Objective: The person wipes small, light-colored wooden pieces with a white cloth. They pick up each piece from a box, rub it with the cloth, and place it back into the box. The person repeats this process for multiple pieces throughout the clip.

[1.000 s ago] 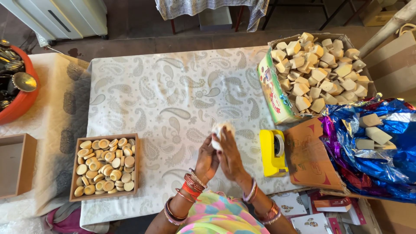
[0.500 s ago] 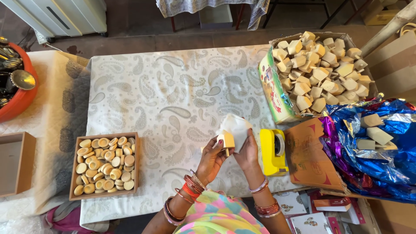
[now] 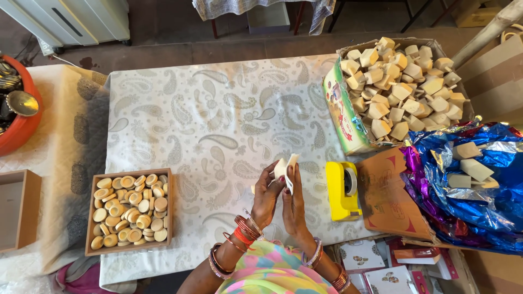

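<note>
Left hand (image 3: 267, 195): low centre of the frame, fingers curled about a small white paper piece (image 3: 286, 170), gripping its left side.
Right hand (image 3: 294, 202): just beside the left, palm toward it, fingertips pinching the same paper piece; both hands are closed on it together.
Paper piece: raised a little above the table (image 3: 218, 109), partly folded, likely held between both hands so each can steady one edge. One such piece is in the hands.
Tape dispenser (image 3: 343, 189): one, yellow, standing just right of the hands, probably kept there for easy reach.
Wooden tray (image 3: 129, 209): one, lower left of the frame, packed with round tan wooden discs, too many to count surely.
Cardboard box (image 3: 348, 117): one, upper right, heaped with pale wooden tops; dozens, not countable.
Blue foil wrap (image 3: 479, 212): right edge, holding about three pale blocks in view.
Red bowl (image 3: 22, 130): far left, one, holding metal spoons.
Small printed cartons (image 3: 381, 267): bottom right, several lying flat.
</note>
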